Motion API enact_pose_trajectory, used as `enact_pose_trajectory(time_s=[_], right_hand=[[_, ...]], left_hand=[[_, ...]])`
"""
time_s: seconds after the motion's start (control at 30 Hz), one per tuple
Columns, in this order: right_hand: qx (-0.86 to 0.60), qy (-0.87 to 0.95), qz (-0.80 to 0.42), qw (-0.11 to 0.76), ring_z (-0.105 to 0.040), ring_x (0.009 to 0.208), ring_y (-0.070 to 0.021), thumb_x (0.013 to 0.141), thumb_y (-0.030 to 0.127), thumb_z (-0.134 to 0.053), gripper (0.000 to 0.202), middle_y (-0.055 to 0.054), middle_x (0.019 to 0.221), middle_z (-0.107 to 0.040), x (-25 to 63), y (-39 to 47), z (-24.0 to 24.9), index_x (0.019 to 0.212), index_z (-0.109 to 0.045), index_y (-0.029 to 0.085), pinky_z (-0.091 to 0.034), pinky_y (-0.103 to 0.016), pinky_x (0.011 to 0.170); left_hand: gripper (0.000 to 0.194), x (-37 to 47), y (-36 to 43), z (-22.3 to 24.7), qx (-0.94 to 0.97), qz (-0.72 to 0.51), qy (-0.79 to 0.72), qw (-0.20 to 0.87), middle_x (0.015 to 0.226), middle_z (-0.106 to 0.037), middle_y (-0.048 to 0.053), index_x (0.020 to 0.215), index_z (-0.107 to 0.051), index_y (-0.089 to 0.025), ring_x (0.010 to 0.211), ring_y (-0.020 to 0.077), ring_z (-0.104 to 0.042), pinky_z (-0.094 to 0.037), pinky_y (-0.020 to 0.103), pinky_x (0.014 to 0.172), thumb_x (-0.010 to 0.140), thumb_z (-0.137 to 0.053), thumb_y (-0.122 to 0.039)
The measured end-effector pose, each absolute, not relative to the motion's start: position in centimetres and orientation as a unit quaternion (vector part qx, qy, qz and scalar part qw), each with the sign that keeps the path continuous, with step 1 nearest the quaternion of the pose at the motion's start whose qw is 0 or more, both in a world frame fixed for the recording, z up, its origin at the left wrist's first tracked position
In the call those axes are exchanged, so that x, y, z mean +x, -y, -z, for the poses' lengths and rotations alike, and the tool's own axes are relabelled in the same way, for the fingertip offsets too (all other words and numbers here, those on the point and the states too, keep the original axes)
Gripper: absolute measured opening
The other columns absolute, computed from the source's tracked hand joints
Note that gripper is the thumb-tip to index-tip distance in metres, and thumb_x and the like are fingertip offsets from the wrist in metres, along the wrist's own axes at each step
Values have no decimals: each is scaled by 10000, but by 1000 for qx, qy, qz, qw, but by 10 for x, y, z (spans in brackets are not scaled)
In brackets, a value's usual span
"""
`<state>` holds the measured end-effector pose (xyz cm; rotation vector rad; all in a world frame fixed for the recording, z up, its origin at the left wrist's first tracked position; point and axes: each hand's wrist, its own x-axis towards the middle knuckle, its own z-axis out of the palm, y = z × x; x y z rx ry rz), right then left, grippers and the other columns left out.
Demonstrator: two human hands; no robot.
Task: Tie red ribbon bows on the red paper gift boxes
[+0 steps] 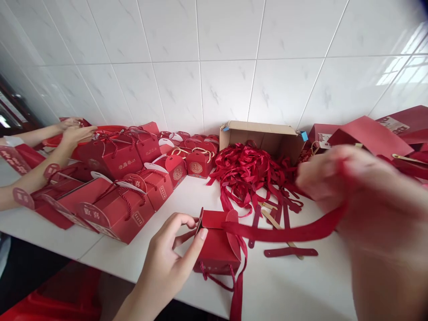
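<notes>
Head view: the left hand (175,249) holds a box (217,249) by its left end on the table (301,285); the blurred right hand (361,191), apart, grips a ribbon (284,233). The box seems light, easily dented, best held by its sides; the ribbon, soft, slippery.

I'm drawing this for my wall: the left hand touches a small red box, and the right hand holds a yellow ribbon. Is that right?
Not quite: the ribbon in the right hand is red, not yellow, as the head view shows. The left hand does touch the small red box.
</notes>
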<state>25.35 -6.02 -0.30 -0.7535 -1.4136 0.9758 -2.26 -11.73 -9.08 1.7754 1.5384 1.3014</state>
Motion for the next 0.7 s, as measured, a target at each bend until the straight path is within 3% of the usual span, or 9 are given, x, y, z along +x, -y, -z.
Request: enact_pose_trajectory(time_s=[0.1,0.2,0.4,0.6,0.7], right_hand=[[-317,699,-472,434,-595,900,-201,846,372,-617,224,-45,1025,-638,205,65,15,674,-621,227,-444,-335,787],[-363,734,-489,299,-525,1187,-263,847,313,-591,169,-35,1323,-540,176,61,34,715,-627,214,-356,-399,996],[-364,772,-478,205,-310,1401,-224,826,215,-530,215,-50,1068,-677,163,57,45,610,-529,214,-296,-376,1045],[-363,774,-478,202,-338,1388,-227,819,223,-533,201,-76,1126,-655,158,61,46,619,-538,206,-288,-375,1061],[-381,766,-475,206,-401,1345,-249,820,236,-547,171,-87,1296,-572,157,62,47,659,-587,194,-296,-385,1059]], left_hand=[[254,-15,123,86,591,-486,-576,287,719,-530,-27,754,-471,-215,558,100,-511,-447,192,499,877,-556,-421],[312,-11,126,85,579,-476,-579,321,613,-404,-52,730,-465,-211,480,86,-361,-323,196,447,905,-490,-468],[371,-12,125,92,566,-492,-581,318,612,-326,-43,684,-462,-196,537,108,-316,-295,212,489,919,-440,-482],[336,-15,125,99,604,-467,-548,341,650,-380,-35,726,-476,-200,567,116,-380,-342,211,528,932,-433,-463],[305,-13,127,99,598,-478,-541,349,685,-447,-19,748,-483,-199,601,124,-427,-365,214,557,929,-451,-442]])
